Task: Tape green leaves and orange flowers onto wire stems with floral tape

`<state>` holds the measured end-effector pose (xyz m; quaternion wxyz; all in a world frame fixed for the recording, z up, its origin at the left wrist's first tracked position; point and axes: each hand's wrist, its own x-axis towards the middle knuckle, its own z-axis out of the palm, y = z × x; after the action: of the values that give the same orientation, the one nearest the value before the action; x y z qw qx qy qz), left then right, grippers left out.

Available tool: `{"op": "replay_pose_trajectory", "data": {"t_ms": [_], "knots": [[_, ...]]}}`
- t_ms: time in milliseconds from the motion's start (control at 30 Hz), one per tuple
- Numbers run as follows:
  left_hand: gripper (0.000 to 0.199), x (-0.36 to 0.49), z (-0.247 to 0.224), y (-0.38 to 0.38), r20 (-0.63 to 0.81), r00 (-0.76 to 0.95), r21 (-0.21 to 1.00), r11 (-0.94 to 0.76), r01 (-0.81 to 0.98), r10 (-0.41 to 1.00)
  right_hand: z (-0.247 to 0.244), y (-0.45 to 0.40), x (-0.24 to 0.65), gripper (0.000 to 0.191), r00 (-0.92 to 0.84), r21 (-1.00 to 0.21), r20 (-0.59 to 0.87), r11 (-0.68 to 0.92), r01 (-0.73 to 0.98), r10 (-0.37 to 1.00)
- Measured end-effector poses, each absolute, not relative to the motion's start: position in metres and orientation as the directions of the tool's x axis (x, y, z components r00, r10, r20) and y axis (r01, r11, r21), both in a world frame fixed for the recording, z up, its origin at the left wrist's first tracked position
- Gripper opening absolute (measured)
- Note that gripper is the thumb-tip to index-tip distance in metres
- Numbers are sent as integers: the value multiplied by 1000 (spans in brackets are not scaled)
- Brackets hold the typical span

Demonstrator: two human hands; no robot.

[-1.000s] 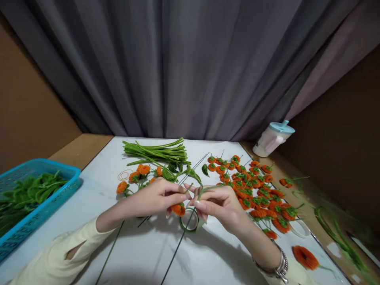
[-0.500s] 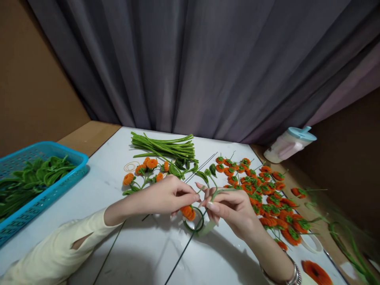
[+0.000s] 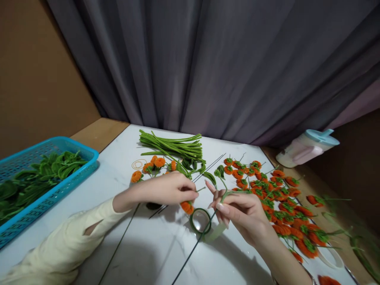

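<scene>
My left hand [image 3: 172,187] is closed in a pinch on an orange fuzzy flower [image 3: 187,208], whose head hangs below the fingers. A short green stem end pokes out past the fingertips. My right hand [image 3: 243,208] pinches a green stem [image 3: 225,193] that carries a small bud and leaves [image 3: 219,172] at its top. A long dark wire [image 3: 194,248] runs down from that grip towards me. Just below and between the hands is a roll of green tape [image 3: 192,227], its pale strip leading up towards my right hand.
A blue basket [image 3: 95,156] of green leaves stands at left. Green fuzzy stems [image 3: 172,145] lie at the back, near several smaller orange flowers [image 3: 159,162]. Many orange flower heads [image 3: 279,217] cover the right side. A lidded cup [image 3: 305,148] stands far right.
My hands have drawn apart, opening a gap between the orange flower and the budded stem. The whole view has shifted, so the table's contents appear further right.
</scene>
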<state>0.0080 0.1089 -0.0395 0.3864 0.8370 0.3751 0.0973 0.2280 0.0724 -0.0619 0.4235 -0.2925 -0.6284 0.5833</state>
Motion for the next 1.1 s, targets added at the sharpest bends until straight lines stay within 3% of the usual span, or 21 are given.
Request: {"op": "replay_pose_trajectory", "data": {"t_ms": [67, 133, 200, 300, 500, 833, 1100], "knots": [[28, -13, -39, 125, -121, 746, 675, -496, 546, 655, -62, 73, 229, 16, -469, -981, 189, 153, -116, 862], [33, -37, -38, 142, -81, 656, 574, -503, 646, 750, -62, 73, 230, 17, -471, -983, 184, 149, -111, 863], [34, -58, -37, 156, -161, 555, 504, -416, 757, 816, -62, 73, 231, 16, -471, -983, 181, 145, -113, 863], [33, -79, -36, 166, -273, 594, 542, -390, 745, 757, -62, 74, 233, 13, -470, -984, 173, 137, -111, 865], [33, -102, -37, 177, -302, 695, 679, -365, 637, 652, -61, 79, 237, 12, -456, -986, 162, 123, -115, 875], [27, -128, -55, 191, -380, 502, 729, -82, 679, 777, -59, 83, 240, 17, -449, -988, 140, 96, -121, 883], [32, -124, -50, 190, -376, 428, 704, -47, 709, 822, -61, 84, 241, 19, -454, -989, 138, 98, -111, 881]]}}
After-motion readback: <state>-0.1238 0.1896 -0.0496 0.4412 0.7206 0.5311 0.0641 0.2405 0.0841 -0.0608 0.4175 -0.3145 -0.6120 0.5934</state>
